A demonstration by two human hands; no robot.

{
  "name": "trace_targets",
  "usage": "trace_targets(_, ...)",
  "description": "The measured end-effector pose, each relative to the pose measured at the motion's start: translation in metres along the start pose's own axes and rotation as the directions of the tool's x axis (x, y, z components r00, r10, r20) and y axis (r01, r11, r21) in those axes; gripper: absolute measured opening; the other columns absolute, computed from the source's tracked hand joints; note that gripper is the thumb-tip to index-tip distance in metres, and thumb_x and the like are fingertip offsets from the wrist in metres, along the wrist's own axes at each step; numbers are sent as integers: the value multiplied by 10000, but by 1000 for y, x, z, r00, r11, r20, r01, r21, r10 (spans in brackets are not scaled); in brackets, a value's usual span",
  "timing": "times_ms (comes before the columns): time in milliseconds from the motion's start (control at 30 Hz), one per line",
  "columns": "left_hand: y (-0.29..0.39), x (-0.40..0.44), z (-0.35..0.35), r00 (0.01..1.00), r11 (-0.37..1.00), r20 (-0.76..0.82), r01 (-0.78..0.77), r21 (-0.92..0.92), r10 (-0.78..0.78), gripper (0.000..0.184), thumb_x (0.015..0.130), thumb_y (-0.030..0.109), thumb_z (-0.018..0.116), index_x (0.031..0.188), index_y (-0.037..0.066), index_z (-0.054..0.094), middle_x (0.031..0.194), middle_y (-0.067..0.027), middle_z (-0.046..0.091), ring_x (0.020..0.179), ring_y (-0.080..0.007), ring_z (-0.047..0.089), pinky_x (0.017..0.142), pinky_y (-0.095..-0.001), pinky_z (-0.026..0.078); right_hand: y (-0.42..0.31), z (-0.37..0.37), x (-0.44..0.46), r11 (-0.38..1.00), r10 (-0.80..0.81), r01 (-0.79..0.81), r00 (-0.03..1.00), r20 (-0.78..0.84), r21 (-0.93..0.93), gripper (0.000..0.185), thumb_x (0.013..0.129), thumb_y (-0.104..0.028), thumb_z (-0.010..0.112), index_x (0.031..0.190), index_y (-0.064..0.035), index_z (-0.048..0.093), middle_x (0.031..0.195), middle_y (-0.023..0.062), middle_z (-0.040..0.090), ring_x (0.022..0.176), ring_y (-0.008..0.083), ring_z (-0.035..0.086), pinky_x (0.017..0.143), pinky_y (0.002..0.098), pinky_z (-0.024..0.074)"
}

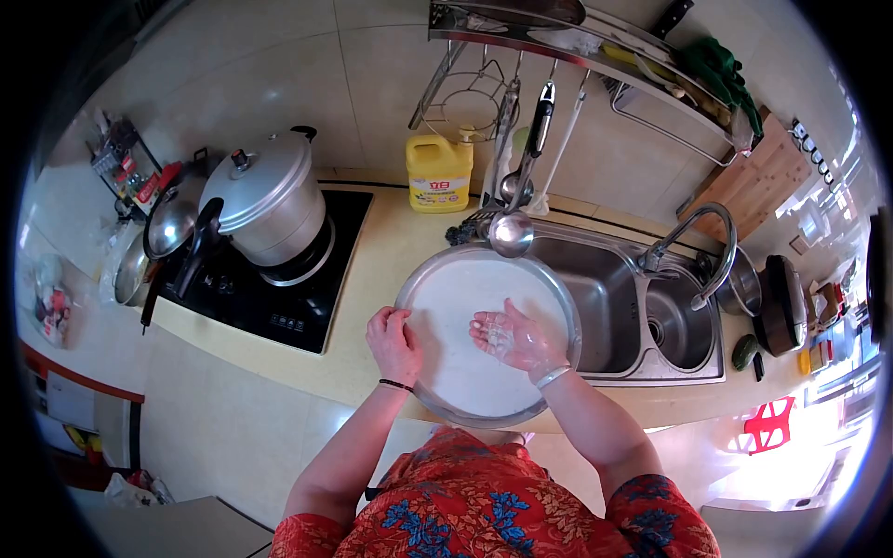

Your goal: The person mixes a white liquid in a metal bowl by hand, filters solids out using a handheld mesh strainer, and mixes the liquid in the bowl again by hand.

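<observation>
A wide round metal basin (574,321) stands on the counter, its inside covered with something smooth and white. My left hand (394,342) rests at the basin's left rim, fingers curled; whether they grip the rim is hard to make out. Over the white surface, my right hand (513,338) is turned palm up with fingers spread and holds nothing. White residue sticks to its palm and fingers. A dark band circles my left wrist and a pale bangle my right.
Right of the basin is a double steel sink (595,302) with a curved faucet (730,232). A pressure cooker (270,200) sits on the black cooktop (242,302) at left. Behind the basin stand a yellow jug (439,174) and a hanging ladle (512,233).
</observation>
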State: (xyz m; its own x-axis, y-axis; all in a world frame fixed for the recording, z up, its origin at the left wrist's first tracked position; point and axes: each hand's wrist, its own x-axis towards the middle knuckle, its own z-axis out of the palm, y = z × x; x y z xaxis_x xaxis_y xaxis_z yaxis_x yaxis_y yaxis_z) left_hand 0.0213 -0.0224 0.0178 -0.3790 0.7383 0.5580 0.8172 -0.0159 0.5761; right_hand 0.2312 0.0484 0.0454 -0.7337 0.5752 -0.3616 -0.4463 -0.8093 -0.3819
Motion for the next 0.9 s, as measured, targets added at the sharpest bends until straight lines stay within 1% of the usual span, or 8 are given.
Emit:
trace_targets(133,2,0,-2,1000,1000,10,7,12,-8,240,688,-30,536,910,61,549,976,-126,496,939,-302,455,811,-400,371,3,6,-6,992,-62,53,995,-82,-116,341,874,-248,518,1054,41,494,986,136,550,1021,278,519,919,361,416)
trace_targets(200,3,0,-2,1000,1000,21,18,17,-18,237,690,-32,541,908,61,552,982,-128,496,943,-303,456,818,-390,377,4,0,-6,967,-121,119,993,5,-224,270,851,-72,525,1077,65,468,1041,151,522,1044,298,509,955,373,395)
trace_targets(300,2,0,-1,999,1000,23,29,7,-29,230,694,-28,544,906,63,553,981,-125,498,946,-300,455,823,-388,376,7,-6,-2,931,-159,115,982,-102,-346,275,823,-11,543,1074,70,465,1040,162,525,1034,308,521,938,362,414)
trace_targets(433,1,0,-1,999,999,29,42,1,-42,218,703,-22,545,903,64,554,986,-125,496,952,-300,452,827,-385,377,6,-5,-1,908,-171,84,969,-178,-411,272,832,-26,534,1074,76,459,1067,197,517,1047,330,516,927,367,426)
trace_targets(600,1,0,-2,998,999,39,50,0,-50,211,707,-20,544,901,62,553,990,-126,493,955,-300,450,827,-383,378,0,-8,-7,992,-122,124,990,65,-33,287,836,-50,539,1073,86,451,1120,250,495,1078,362,493,938,413,409)
trace_targets(700,1,0,-2,998,999,35,46,-5,-46,209,706,-19,544,899,62,553,988,-126,494,952,-300,450,827,-384,378,-1,-2,-7,996,-89,89,995,-53,2,308,818,-25,548,1090,81,447,1128,244,493,1089,358,485,951,417,396)
trace_targets(800,1,0,-3,998,999,42,47,-9,-47,206,706,-19,545,895,61,553,989,-128,493,950,-300,450,826,-385,378,8,-12,-2,952,-221,232,972,74,-199,303,825,-22,537,1100,74,452,1133,244,491,1108,347,473,961,407,389)
trace_targets(900,1,0,-2,998,999,35,43,-8,-43,204,704,-20,546,893,59,553,985,-128,494,946,-301,452,825,-384,378,7,-11,-4,946,-194,209,978,82,-247,274,849,-41,519,1100,58,470,1143,221,494,1132,323,456,971,388,380)
